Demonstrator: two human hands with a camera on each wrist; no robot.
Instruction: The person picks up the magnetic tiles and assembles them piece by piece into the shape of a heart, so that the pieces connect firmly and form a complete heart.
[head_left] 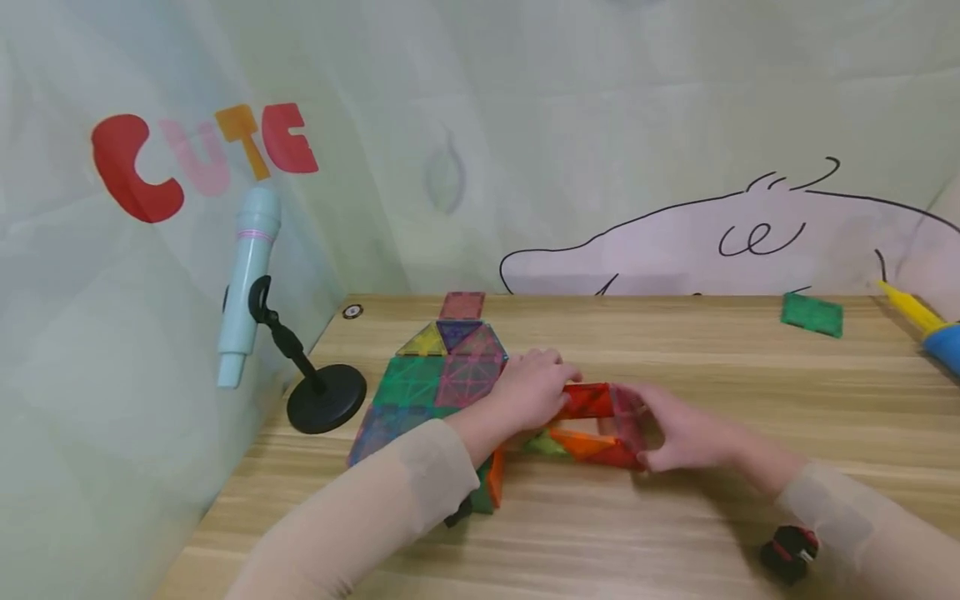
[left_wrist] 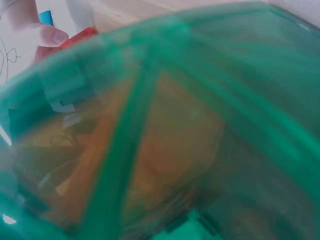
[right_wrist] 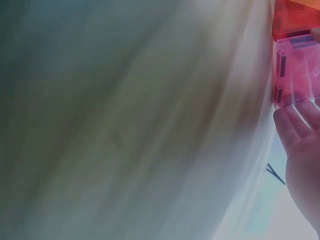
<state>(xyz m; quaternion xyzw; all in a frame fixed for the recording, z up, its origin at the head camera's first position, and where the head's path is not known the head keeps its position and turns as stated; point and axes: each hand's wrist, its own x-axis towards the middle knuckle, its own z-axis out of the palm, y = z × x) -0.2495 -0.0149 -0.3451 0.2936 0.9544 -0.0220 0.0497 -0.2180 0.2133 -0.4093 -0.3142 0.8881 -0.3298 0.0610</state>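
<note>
Translucent magnetic tiles form an upright, open-topped frame, with a red magnetic tile (head_left: pixel 588 401) on its far side, orange (head_left: pixel 581 442) and green pieces on its near side and a pink magnetic tile (head_left: pixel 627 414) at its right end. My left hand (head_left: pixel 532 390) reaches over a larger tile structure (head_left: pixel 411 379) and grips the red tile's left end; its thumb is mostly hidden. The right hand (head_left: pixel 690 429) spans the pink end between thumb and fingers. In the right wrist view, its fingers touch the pink tile's edge. A blurred green tile (left_wrist: pixel 135 120) covers most of the left wrist view.
At left, a light-blue microphone (head_left: pixel 250 283) leans in a black stand (head_left: pixel 327 398). A loose green tile (head_left: pixel 812 314) lies far right, near a yellow-and-blue object (head_left: pixel 930 325). One small black-and-red item (head_left: pixel 789 553) sits by the right sleeve. A curtain (head_left: pixel 600 150) closes off the back.
</note>
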